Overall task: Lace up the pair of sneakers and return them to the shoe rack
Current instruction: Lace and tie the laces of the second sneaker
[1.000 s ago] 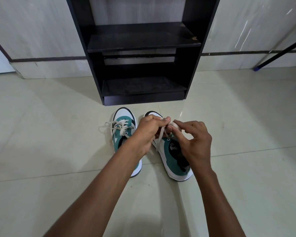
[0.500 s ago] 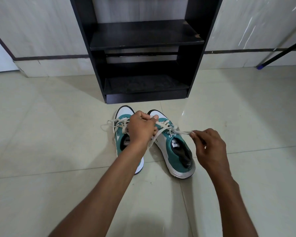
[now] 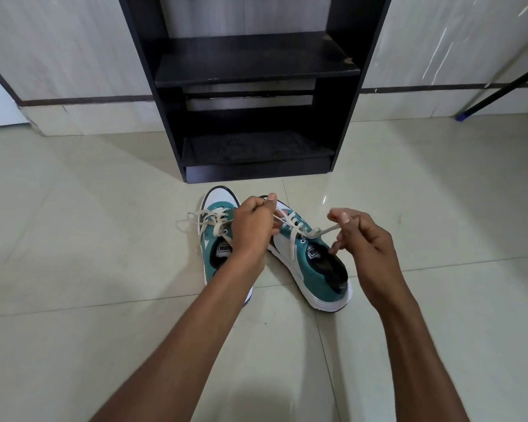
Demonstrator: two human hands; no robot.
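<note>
- Starting at the left, the left sneaker point(image 3: 218, 239) sits flat on the floor point(image 3: 73, 269) just in front of the shoe rack point(image 3: 256, 86), its lace already threaded with loose loops spilling off its outer side; a sweep of the forearm could likely snag those loops and drag the shoe.
- The left hand point(image 3: 252, 226) is closed in a fist over one end of the lace point(image 3: 293, 236), held above the gap between the two toes and partly hiding the left sneaker's tongue.
- The right sneaker point(image 3: 311, 266) lies beside its mate, nearly touching at the toe and angled heel-outward; its lace is crossed through the eyelets but I judge it not yet tied.
- The right hand point(image 3: 363, 239) pinches the other lace end between thumb and forefinger, the remaining fingers loosely curled, drawing it taut to the right.
- Risks as I judge them: an uneven pull could leave one end short, tilt the light shoe, or let the end slip from the pinch.
- Room: open floor lies to both sides and toward the person; the rack's lower shelf point(image 3: 256, 147) looks bare and close ahead, though its front lip must be cleared. A dark pole point(image 3: 500, 89) leans far right, well apart.
</note>
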